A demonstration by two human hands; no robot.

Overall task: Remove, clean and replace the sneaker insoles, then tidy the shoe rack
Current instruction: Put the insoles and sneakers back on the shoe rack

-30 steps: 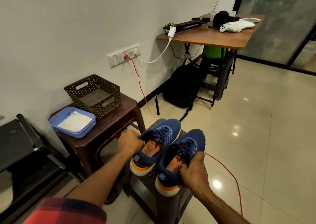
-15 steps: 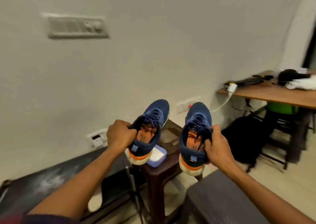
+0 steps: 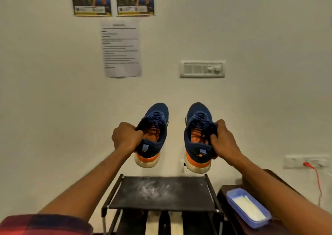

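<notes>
Over rack (image 3: 179,197): hands (image 3: 126,138) (image 3: 225,144) tight round sneakers (image 3: 159,111) (image 3: 197,111)

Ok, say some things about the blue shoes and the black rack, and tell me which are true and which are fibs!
1. The left hand grips the left sneaker and the right hand grips the right sneaker. True.
2. The shoe rack has a whitish smudge on its top shelf. True.
3. Both sneakers stand on the shoe rack. False: they are held in the air above it.
4. The blue tray sits left of the shoe rack. False: it sits to the right.
</notes>
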